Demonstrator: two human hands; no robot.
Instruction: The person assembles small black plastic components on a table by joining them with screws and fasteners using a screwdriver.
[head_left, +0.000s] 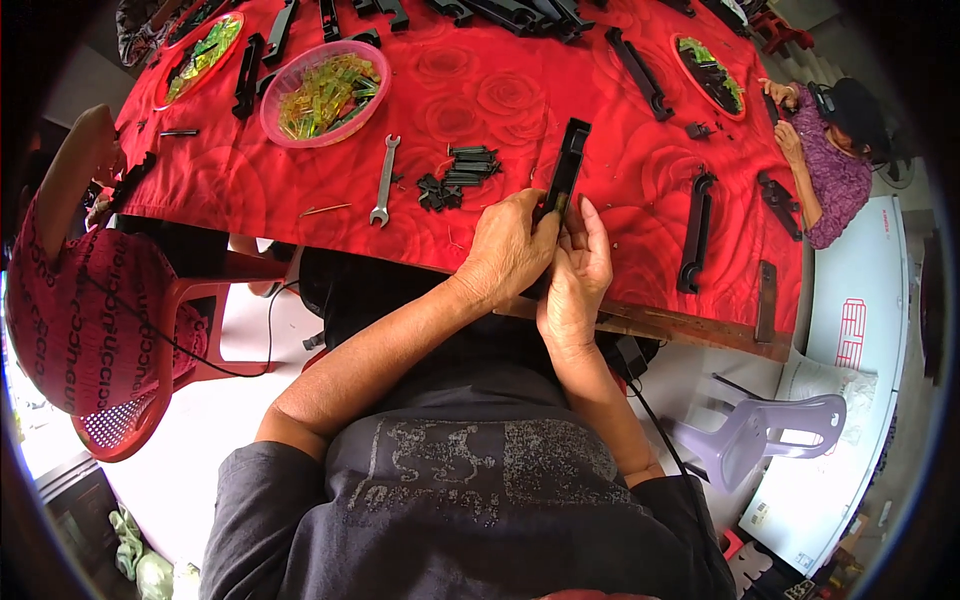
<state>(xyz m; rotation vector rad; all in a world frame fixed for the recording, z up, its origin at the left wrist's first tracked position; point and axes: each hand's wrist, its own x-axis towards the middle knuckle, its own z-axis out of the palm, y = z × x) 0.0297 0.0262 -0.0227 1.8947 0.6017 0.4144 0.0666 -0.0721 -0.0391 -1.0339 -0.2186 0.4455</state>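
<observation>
Head view: my two hands, left [508, 250] and right [578, 268], clasp one long black plastic bar [566, 170] over the red-clothed bench [600, 220] edge.

Black bar [566, 170]; red rose-patterned cloth [500, 90]; pink bowl [372, 60], yellow-green pieces [325, 95].

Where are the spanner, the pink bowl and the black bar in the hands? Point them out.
spanner [384, 181], head view, middle of its shaft.
pink bowl [283, 88], head view, left rim.
black bar [570, 160], head view, upper part above the hands.
</observation>
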